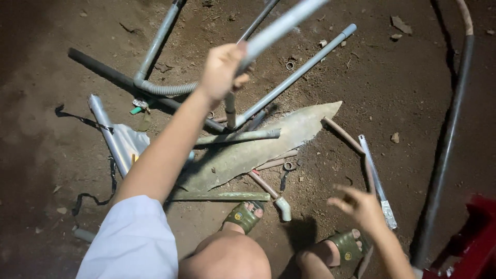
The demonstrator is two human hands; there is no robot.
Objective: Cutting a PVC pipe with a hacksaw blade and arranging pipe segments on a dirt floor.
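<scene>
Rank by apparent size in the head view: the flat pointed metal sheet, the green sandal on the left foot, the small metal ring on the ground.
1. Flat pointed metal sheet, clearly largest.
2. Green sandal; it lies nearer the camera, yet looks smaller.
3. Small metal ring, smallest.

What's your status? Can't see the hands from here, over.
Left hand gripping long grey plastic pipe, raised. Right hand open, empty, above the dirt. Scattered pipes and flat grey sheet underfoot.
</scene>
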